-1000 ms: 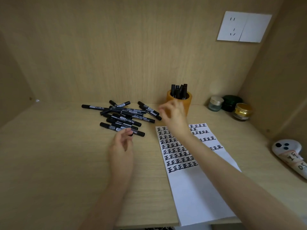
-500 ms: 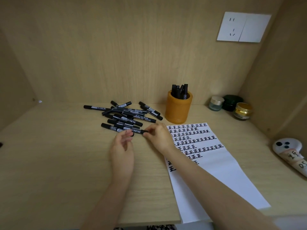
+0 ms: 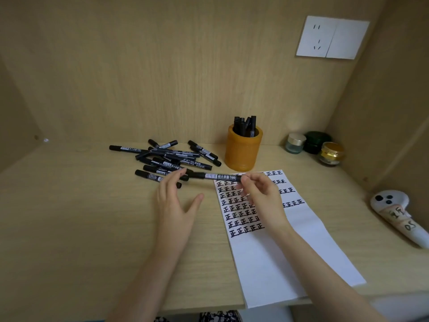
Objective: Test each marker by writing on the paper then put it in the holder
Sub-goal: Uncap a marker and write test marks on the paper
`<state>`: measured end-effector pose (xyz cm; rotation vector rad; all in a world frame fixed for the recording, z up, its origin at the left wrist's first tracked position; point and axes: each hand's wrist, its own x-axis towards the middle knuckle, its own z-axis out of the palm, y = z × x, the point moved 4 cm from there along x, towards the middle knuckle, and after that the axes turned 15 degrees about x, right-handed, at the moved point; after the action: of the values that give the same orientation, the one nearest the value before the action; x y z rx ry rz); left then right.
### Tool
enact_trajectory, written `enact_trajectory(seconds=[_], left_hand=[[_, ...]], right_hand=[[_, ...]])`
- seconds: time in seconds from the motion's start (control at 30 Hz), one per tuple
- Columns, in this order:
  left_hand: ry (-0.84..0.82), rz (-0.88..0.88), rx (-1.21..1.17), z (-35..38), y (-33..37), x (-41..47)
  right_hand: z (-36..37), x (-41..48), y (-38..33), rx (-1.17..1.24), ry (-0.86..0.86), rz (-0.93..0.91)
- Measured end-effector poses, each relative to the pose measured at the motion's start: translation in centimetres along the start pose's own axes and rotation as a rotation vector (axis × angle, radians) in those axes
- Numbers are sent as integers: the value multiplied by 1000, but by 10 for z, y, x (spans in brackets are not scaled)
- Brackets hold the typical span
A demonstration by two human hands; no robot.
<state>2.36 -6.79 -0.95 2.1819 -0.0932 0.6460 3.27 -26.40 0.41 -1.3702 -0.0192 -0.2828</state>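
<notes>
Black white-labelled marker [image 3: 216, 176] held level, pinched at its three o'clock end by the right hand [image 3: 262, 198], left hand [image 3: 176, 205] spread wide at nine o'clock, orange cylindrical holder [image 3: 243, 152] just beyond at one o'clock.

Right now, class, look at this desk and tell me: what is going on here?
A person is testing markers at a wooden desk. The right hand pinches one black marker, held level above the top of the paper, while the open left hand reaches toward its other end. The paper already carries rows of written characters. A pile of loose markers lies to the left, and several more stand in the orange holder.
</notes>
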Motion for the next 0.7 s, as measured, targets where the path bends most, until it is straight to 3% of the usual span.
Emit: enact_trajectory(seconds=[0.2, 0.47, 0.7], left_hand=[[-221, 106, 117, 7, 10, -4], [-349, 305, 380, 13, 35, -22], [-506, 297, 282, 15, 45, -43]], right_hand=[[-4, -22, -10, 85, -48, 48], [-2, -35, -14, 172, -107, 136], [7, -46, -7, 42, -162, 147]])
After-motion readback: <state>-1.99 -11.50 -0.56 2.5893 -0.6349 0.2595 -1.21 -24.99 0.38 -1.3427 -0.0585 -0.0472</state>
